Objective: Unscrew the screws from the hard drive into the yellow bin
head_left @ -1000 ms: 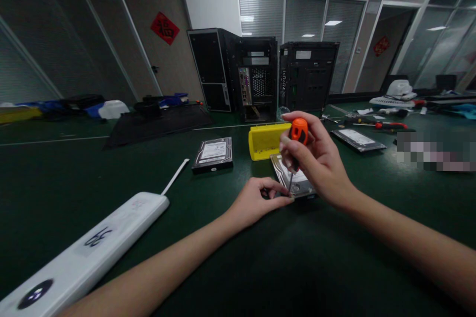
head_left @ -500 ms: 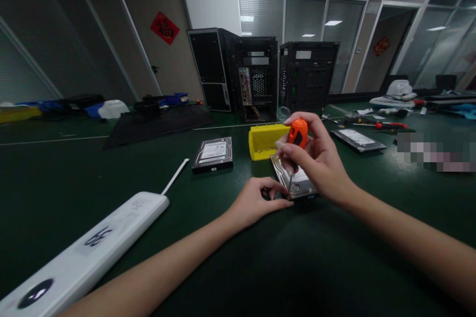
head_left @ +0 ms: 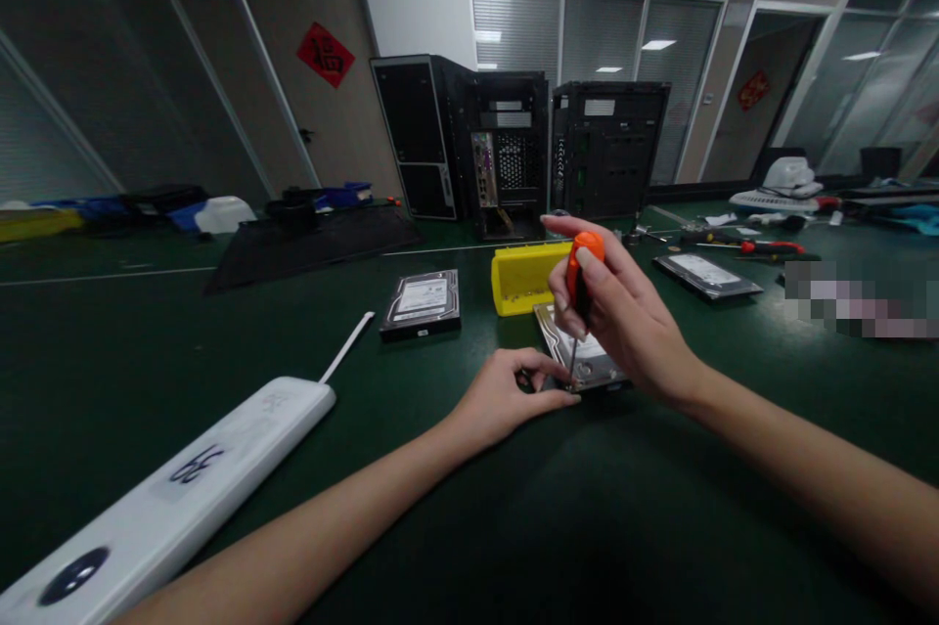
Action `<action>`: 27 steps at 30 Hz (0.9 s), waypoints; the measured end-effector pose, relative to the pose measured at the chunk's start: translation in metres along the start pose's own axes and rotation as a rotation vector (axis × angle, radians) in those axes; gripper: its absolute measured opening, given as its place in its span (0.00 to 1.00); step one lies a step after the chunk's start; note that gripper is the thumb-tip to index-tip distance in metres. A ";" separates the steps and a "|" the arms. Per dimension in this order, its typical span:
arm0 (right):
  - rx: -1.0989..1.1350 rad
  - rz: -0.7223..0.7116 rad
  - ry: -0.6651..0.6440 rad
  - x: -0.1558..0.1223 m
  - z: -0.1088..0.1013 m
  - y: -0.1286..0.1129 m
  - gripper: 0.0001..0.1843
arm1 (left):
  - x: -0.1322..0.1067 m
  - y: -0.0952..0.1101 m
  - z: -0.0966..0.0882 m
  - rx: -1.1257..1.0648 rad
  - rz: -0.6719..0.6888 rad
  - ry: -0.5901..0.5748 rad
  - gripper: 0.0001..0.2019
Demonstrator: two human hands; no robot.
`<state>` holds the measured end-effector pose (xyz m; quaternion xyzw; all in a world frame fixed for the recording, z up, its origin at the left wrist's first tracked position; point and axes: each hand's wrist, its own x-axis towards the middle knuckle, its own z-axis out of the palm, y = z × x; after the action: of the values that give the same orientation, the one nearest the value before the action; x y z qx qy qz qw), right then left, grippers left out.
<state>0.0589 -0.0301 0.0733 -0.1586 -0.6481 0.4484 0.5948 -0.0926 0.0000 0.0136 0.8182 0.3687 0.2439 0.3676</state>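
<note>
Orange-and-black screwdriver, grasped in right hand, has rotated, tip still at near-left corner of silver rectangular hard drive on green table; turning seems underway. Left hand beside tip; hold unclear.

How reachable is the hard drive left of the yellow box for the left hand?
Likely yes: nothing visible stands between the left hand and that drive, though the hand's fingers are occupied near the tip of the screwdriver.
</note>
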 end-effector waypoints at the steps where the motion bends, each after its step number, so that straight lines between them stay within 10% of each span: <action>1: 0.003 0.000 0.001 0.000 0.000 0.000 0.20 | 0.000 0.000 0.000 -0.002 0.002 -0.001 0.17; 27: -0.002 -0.037 0.008 0.000 -0.001 0.004 0.17 | 0.003 0.000 0.001 -0.113 -0.071 -0.068 0.18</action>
<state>0.0588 -0.0272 0.0705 -0.1489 -0.6488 0.4360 0.6056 -0.0904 0.0017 0.0132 0.7903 0.3706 0.2232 0.4339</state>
